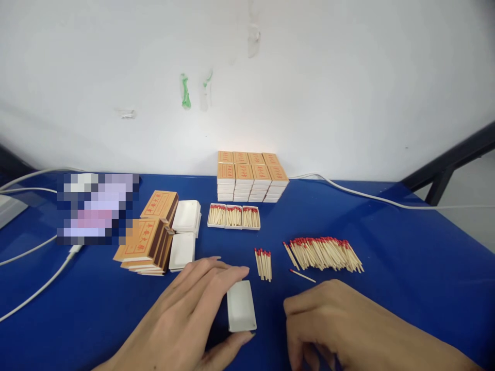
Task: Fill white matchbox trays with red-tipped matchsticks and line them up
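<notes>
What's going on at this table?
A person's left hand grips a white tray on the blue table; the right hand rests beside it, fingers curled under. Ahead lie a small bunch of matches, a big loose pile, three filled trays and stacked matchboxes at the back.

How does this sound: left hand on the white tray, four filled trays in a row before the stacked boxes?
Wrong count: the head view shows three filled trays in that row, not four. The left hand on the white tray and the stacked boxes behind are right.
</notes>
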Motion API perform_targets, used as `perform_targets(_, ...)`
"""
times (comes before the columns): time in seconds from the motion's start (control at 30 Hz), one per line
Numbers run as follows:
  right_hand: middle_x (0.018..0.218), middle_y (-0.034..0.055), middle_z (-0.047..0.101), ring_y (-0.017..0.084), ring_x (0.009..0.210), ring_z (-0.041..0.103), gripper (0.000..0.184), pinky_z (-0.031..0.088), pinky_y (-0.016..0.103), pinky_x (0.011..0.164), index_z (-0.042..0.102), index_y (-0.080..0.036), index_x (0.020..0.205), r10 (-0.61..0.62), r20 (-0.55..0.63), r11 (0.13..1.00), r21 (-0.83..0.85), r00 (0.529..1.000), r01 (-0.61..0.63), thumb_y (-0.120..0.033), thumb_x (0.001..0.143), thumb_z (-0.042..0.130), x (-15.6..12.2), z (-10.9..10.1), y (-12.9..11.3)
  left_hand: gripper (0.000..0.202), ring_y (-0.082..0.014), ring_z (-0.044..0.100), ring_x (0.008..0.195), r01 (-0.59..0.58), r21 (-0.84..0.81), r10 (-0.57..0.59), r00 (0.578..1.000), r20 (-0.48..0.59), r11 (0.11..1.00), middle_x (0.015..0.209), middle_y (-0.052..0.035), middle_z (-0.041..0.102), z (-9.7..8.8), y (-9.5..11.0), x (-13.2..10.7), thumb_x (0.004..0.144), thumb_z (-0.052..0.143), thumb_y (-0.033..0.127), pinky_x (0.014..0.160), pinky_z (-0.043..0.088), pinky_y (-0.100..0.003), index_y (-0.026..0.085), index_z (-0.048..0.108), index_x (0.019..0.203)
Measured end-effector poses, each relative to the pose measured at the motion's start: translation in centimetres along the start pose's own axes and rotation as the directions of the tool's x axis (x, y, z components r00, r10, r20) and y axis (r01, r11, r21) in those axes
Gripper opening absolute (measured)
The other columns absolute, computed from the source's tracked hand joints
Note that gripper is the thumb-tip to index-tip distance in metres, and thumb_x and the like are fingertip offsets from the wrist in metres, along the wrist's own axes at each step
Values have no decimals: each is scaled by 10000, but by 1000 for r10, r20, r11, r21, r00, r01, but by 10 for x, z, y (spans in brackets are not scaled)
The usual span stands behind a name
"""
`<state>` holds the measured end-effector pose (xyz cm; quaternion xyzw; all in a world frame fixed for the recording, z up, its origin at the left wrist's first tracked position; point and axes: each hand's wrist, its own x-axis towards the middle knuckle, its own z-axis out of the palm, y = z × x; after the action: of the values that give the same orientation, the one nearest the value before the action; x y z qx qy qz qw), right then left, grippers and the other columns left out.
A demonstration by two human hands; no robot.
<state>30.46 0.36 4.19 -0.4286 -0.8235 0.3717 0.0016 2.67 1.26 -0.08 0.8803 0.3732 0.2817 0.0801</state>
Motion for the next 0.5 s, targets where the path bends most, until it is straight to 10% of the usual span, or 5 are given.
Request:
perform_targets(0.1, 774, -64, 744, 118, 700, 678, 171, 475, 255, 643, 744, -274, 764, 118, -250, 991, 85, 961, -99, -236, 923, 796, 7, -7, -1, 404, -221, 732, 1311, -11, 12, 11, 1000, -10, 1000, 1364, -60, 768, 1, -1, 1, 1179, 534, 436, 1156, 591, -362, 237, 520, 1531)
perform_targets(0.27, 602, -58, 610, 140, 538, 552, 214, 383, 311, 542, 722, -283, 763, 315, -690, 931, 92, 652, -353, -405, 939, 707, 25, -9, 6, 371, -212, 734, 1302, 4, 18, -4, 1000, -5, 1000, 1345, -48, 775, 2, 0, 1, 1177, 535, 413, 1142, 597, -340, 243, 537, 1507)
perform_targets(0.5, 647, -29, 643, 180, 596, 600, 328, 373, 331, 550, 658, -289, 690, 340, -641, 884, -31, 688, -466, -468, 965, 644, 34, 7, 8, 382, -218, 737, 1298, 8, 21, -8, 1000, -8, 1000, 1357, -55, 768, 1, 2, -1, 1167, 532, 366, 1158, 593, -366, 237, 520, 1526)
